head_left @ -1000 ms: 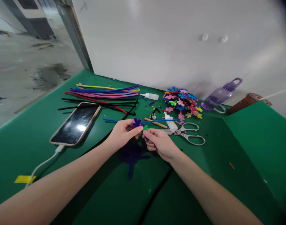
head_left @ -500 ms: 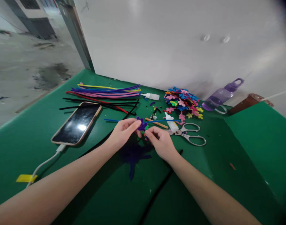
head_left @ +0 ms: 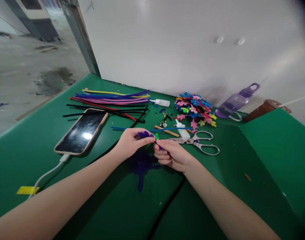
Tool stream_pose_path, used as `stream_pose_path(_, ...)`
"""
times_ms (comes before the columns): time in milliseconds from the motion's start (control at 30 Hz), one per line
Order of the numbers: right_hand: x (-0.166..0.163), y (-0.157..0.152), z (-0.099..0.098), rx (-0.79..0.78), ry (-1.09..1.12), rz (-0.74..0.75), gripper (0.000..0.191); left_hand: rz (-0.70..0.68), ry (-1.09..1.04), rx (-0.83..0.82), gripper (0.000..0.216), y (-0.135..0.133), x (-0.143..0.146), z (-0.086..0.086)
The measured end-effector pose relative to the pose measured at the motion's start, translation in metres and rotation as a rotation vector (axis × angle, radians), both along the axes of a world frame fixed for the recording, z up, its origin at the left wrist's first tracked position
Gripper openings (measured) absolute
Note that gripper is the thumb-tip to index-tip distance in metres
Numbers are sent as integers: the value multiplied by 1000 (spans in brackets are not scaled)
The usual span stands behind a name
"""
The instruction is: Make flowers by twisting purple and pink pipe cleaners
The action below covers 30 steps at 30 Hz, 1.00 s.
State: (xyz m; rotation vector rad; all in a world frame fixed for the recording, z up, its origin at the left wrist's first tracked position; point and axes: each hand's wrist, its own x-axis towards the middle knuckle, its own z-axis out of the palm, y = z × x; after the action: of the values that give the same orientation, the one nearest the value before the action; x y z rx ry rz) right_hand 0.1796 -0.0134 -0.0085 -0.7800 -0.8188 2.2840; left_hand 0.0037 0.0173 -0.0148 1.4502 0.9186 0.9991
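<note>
A purple pipe-cleaner flower (head_left: pixel 144 134) with looped petals is held between both hands. My left hand (head_left: pixel 131 143) is closed, thumb and fingers pinching its petals. The fingertips of my right hand (head_left: pixel 172 153) meet it from the right, pinching its lower end, where a bit of purple shows. Just behind the fingertips is a green looped piece (head_left: pixel 156 136); I cannot tell whether it touches the flower. A blue pipe cleaner (head_left: pixel 174 128) lies across the table beyond my hands. Below them is a dark purple, blurred shape (head_left: pixel 141 170) on the tabletop.
Scissors (head_left: pixel 192 141), a white glue bottle (head_left: pixel 182 130) and a brown stick (head_left: pixel 166 131) lie right of my hands. Behind are a pile of colourful pipe-cleaner flowers (head_left: pixel 193 105), a bundle of pipe cleaners (head_left: pixel 114 98) and a purple water bottle (head_left: pixel 233 102). A charging phone (head_left: pixel 82 131) lies left.
The purple flower has tipped left and lower within my left hand. My right hand has turned, its fingers now curled toward me and pinching near the left fingertips.
</note>
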Motion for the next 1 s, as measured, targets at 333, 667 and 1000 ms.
stream_pose_path(333,-6,-1,-5,357,-382,-192,27,123,-70,-202,15,0,2,1)
stream_pose_path(667,-8,-10,-8,1369,-1199,-427,26,123,-41,-204,17,-2,2,0)
stream_pose_path(1000,-3,0,2,115,-14,-145,23,-48,-349,-213,39,4,1,-5)
